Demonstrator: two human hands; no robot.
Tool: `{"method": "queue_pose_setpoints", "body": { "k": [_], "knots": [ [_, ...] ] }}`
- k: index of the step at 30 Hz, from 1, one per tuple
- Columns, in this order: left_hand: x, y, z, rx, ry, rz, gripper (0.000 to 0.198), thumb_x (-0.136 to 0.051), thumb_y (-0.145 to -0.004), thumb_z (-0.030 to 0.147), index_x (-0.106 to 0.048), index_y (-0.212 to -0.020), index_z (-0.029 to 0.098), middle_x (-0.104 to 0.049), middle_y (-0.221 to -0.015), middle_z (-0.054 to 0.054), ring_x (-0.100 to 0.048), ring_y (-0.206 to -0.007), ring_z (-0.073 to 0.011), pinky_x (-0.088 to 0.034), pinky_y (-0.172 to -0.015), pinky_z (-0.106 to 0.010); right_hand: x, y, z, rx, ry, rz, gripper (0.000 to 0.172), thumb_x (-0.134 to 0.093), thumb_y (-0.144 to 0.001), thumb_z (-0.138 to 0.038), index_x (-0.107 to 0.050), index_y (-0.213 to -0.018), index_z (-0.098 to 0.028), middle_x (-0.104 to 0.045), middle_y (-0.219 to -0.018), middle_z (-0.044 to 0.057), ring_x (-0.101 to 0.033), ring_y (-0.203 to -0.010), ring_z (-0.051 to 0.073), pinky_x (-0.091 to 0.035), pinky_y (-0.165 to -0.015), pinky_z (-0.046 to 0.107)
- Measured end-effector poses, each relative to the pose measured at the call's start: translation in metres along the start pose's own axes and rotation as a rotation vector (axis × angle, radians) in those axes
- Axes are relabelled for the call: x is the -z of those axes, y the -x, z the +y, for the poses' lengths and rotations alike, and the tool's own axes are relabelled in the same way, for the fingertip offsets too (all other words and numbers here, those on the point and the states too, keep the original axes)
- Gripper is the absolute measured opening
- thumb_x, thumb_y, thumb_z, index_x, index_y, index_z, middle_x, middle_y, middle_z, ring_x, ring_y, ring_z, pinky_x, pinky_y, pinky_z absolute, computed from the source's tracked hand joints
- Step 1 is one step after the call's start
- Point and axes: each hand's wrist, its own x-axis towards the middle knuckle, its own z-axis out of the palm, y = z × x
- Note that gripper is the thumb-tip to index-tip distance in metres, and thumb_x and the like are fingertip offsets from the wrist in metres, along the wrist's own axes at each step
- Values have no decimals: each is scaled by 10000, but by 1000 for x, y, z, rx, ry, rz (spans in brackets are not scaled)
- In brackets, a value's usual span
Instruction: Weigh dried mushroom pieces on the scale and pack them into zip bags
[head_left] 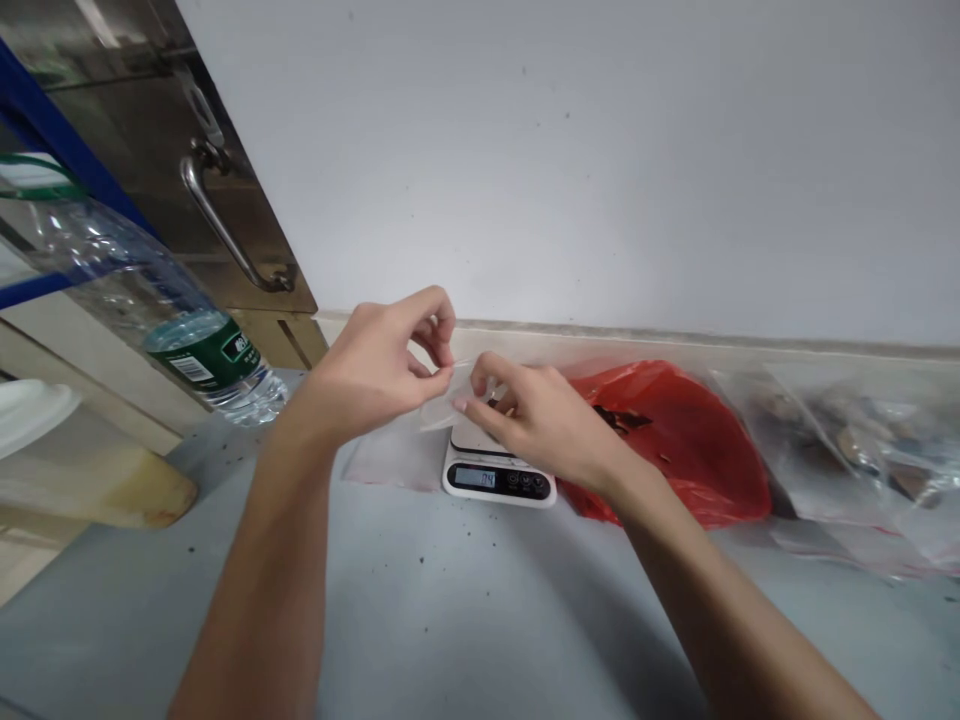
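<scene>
My left hand [382, 355] pinches the edge of a small clear plastic bag [441, 408] between thumb and fingertips. Close beside it, my right hand [529, 405] is closed over the other side of the bag, with a bit of something dark at its fingers. Both hands are above a white digital kitchen scale [459, 487], whose lit display faces me. Much of the scale's platform is hidden by the hands and the bag. A red plastic bag [705, 450] with dark, dried-looking pieces [626, 418] lies open just right of the scale.
Clear bags with brownish contents [877, 450] lie at the right along the wall. Flat clear bags [390, 465] are left of the scale. A water bottle [202, 350] and a lidded plastic cup [82, 480] stand at the left. Dark crumbs dot the grey tabletop [435, 620].
</scene>
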Motion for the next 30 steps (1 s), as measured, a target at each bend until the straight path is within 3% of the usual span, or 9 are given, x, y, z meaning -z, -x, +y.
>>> {"method": "queue_pose_setpoints", "body": {
  "k": [3, 7, 10, 12, 15, 17, 22, 26, 30],
  "knots": [
    [-4, -2, 2, -36, -26, -27, 127, -629, -782, 239, -508, -819, 234, -612, -796, 19, -633, -780, -149, -544, -617, -219, 2, 1, -6, 8, 0, 48, 124, -517, -936, -237, -611, -1017, -249, -491, -573, -84, -423, -513, 136, -307, -608, 272],
    [-7, -3, 1, -53, -37, -60, 104, -606, -812, 225, -502, -814, 231, -606, -813, 19, -633, -769, -144, -556, -630, -228, 2, 1, -7, -93, 51, 174, 154, -523, -942, -340, -506, -818, -250, -497, -541, -62, -425, -492, 143, -293, -575, 287],
    [-5, -1, -2, -43, 12, -160, 146, -656, -862, 327, -574, -952, 248, -675, -982, -7, -681, -935, -185, -606, -785, -302, 1, 0, -5, -94, 13, 200, 123, -567, -818, -193, -464, -836, -259, -460, -531, -92, -380, -472, 128, -305, -564, 280],
    [-4, 0, -5, -33, 5, -233, 453, -756, -824, 466, -592, -1205, 283, -669, -1280, -49, -645, -1201, -255, -573, -991, -402, 0, 0, -2, -54, -87, 170, 186, -535, -749, -125, -487, -872, -256, -495, -584, -88, -415, -494, 126, -332, -572, 276],
    [-7, -1, -10, -21, -28, -350, 1129, -897, -628, 602, -346, -1570, 313, -338, -1693, -108, -352, -1537, -373, -380, -1217, -510, 1, 1, 2, 2, -257, 99, 284, -522, -731, -146, -495, -990, -260, -558, -676, -74, -494, -546, 140, -363, -572, 279],
    [-11, -4, -14, -36, 2, -415, 1318, -922, -570, 601, -214, -1639, 296, -179, -1756, -126, -211, -1595, -404, -305, -1259, -526, 1, 2, 4, 26, -332, 35, 322, -538, -737, -177, -454, -1034, -268, -561, -702, -78, -512, -561, 144, -365, -551, 274],
    [-19, -8, -27, -35, 0, -410, 991, -865, -669, 530, -419, -1527, 315, -426, -1637, -110, -394, -1508, -370, -376, -1209, -536, 3, -1, 10, 26, -346, 80, 167, -526, -759, -169, -487, -898, -253, -636, -754, -39, -609, -584, 142, -443, -551, 273],
    [-14, -7, -29, 61, -69, -392, 1069, -876, -608, 616, -413, -1516, 293, -425, -1627, -134, -408, -1488, -383, -408, -1174, -521, 7, -2, 11, -113, -535, 64, 217, -550, -746, -149, -453, -903, -263, -683, -685, -41, -705, -603, 174, -519, -552, 270],
    [-10, -6, -22, 116, -97, -414, 1103, -885, -586, 627, -413, -1524, 293, -421, -1640, -122, -423, -1481, -386, -438, -1139, -461, 6, -3, 15, -212, -705, 69, 298, -616, -731, -158, -406, -909, -274, -725, -749, -41, -725, -664, 166, -550, -605, 271]
  ]
}}
